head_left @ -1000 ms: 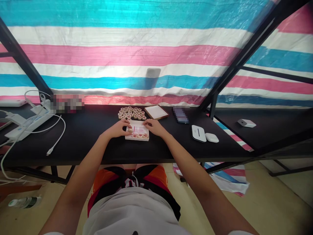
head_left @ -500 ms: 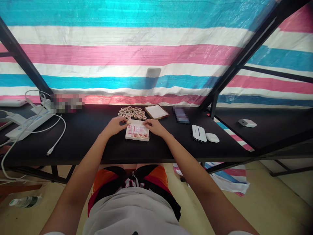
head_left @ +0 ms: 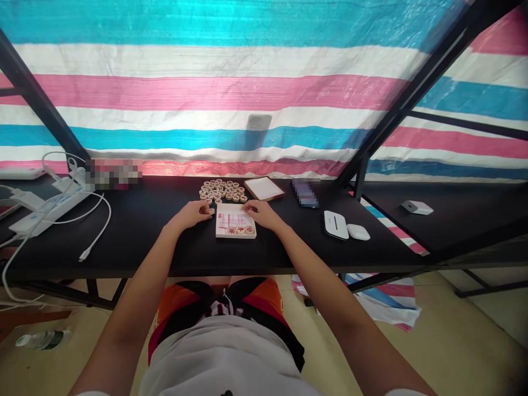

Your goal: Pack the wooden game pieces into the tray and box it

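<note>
Xiangqi set on a black surface (head_left: 132,225); clock positions are taken about the open white box (head_left: 236,221), which lies near the middle of the surface, with twelve o'clock away from the person. The box is square and shallow, its floor printed with a red grid; three red-marked pieces (head_left: 240,230) lie side by side along its six o'clock wall. The left hand (head_left: 193,214), at ten o'clock and just clear of the box, pinches a single xiangqi piece (head_left: 212,212) between thumb and fingers; its marking is too small to read with confidence. The right hand (head_left: 264,213), at two o'clock, closes thumb and fingers on the box's far corner. Toward eleven o'clock, a cluster of loose xiangqi pieces (head_left: 229,196) is packed closely together. At one o'clock, just beside the cluster, lies a brown-rimmed lid (head_left: 264,188), white inside. Well apart at three o'clock are a rectangular white device (head_left: 335,224) with a dark slot and, touching or nearly touching it, a rounded white case (head_left: 357,232). At nine o'clock, near the surface's edge, a white power strip (head_left: 25,223) carries plugs and looping cables.
</note>
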`<action>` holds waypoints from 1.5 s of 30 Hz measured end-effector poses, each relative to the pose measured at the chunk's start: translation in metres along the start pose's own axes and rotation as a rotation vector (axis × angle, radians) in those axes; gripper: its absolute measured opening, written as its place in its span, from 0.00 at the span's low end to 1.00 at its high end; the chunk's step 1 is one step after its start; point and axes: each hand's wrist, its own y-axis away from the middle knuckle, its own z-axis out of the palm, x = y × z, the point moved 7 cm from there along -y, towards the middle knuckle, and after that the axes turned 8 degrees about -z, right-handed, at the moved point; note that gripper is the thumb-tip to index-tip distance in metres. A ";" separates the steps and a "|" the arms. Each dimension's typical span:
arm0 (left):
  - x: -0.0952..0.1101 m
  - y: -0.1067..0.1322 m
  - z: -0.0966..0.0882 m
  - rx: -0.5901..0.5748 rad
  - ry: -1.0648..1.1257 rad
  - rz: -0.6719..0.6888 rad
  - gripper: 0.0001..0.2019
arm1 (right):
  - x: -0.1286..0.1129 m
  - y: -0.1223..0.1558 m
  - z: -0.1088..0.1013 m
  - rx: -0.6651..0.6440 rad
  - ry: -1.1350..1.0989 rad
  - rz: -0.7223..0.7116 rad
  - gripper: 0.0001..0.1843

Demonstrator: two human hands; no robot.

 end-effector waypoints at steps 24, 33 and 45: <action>0.066 0.021 0.012 0.067 -0.086 0.412 0.12 | -0.002 0.000 -0.001 0.019 0.011 -0.008 0.12; 0.074 0.018 0.036 -0.212 0.062 0.479 0.14 | -0.005 -0.001 -0.001 0.017 0.028 -0.016 0.13; 0.067 0.014 0.034 -0.104 -0.117 0.393 0.14 | -0.002 -0.001 0.001 0.008 0.023 -0.005 0.12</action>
